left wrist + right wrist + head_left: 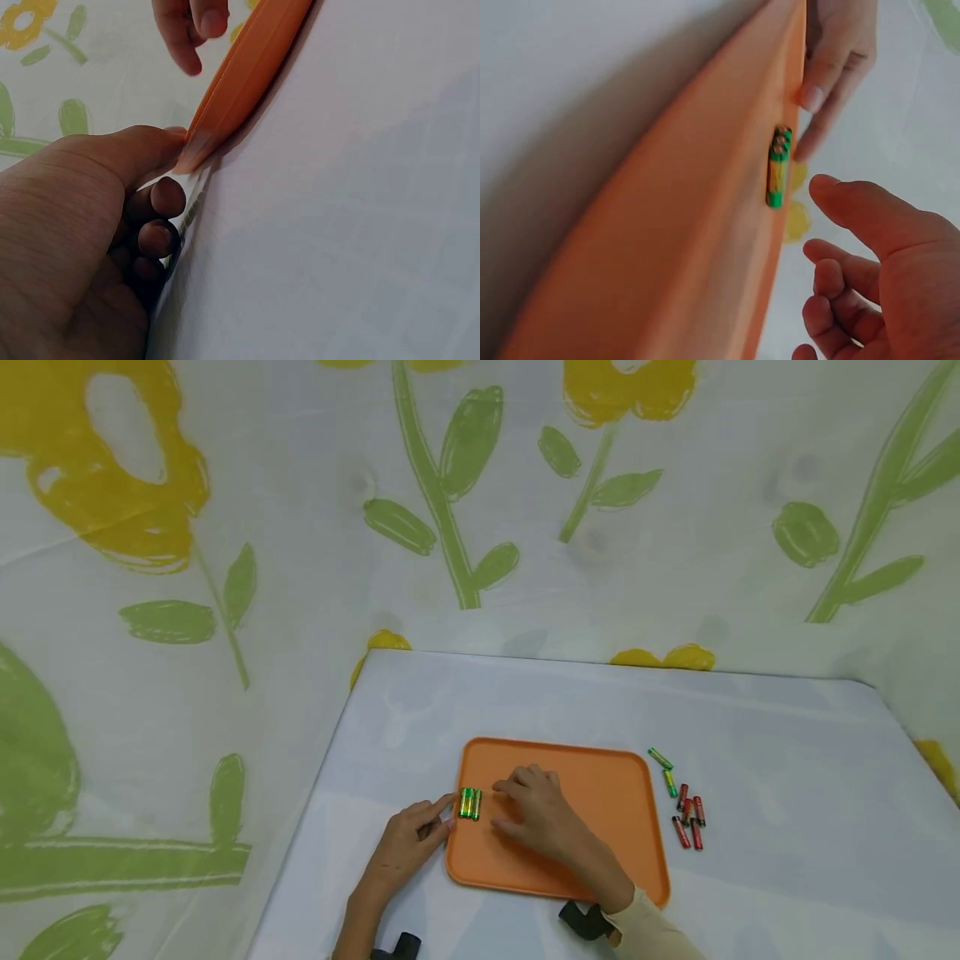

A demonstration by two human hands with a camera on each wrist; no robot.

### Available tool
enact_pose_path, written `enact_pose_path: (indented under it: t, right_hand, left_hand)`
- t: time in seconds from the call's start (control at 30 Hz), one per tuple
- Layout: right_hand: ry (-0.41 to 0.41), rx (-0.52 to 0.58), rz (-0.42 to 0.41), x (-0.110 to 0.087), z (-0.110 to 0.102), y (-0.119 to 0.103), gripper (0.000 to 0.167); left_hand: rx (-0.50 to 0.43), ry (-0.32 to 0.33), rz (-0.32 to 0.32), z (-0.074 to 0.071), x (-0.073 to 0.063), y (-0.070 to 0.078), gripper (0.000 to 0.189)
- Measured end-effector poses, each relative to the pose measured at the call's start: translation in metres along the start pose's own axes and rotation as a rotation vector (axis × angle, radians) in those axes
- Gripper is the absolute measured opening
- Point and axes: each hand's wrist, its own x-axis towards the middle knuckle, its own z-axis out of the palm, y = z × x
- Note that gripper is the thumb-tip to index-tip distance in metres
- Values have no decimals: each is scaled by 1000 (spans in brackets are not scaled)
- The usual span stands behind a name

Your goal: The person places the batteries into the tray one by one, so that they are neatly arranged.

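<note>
Three green-and-gold batteries (470, 803) lie side by side at the left end of an orange tray (555, 881). My left hand (408, 843) is at the tray's left edge, thumb and index finger extended against the rim beside the batteries; its other fingers bend loosely in the left wrist view. Over the tray, just right of the batteries, hovers my right hand (543, 814), its fingers loosely bent and apart with nothing between them. In the right wrist view the battery group (778, 169) stands out near the far rim, a short way from the right thumb.
Right of the tray, on the white table (787, 793), lie two loose green batteries (660, 758) and a cluster of several red batteries (687, 814). A flower-patterned cloth (300, 527) hangs behind and to the left. Black straps (585, 920) show at the wrists.
</note>
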Motion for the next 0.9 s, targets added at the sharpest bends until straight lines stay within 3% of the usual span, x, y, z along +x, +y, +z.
enact_pose_path:
  t: [0.23,0.4,0.7,0.9]
  right_hand:
    - [17,-11,29,-15,-32,10,41]
    - [33,-54,67,-29,-53,32,43]
    - [199,-103,-1,-57,-104,89,43]
    - [148,-118,56,-74,-122,108,41]
  left_hand:
    - [6,1,-27,0,-1,0,44]
    - [-3,17,-2,2,-1,-2,44]
    - [-39,15,10,4,-1,0,44]
    - [-27,5,-33,2,-1,3,44]
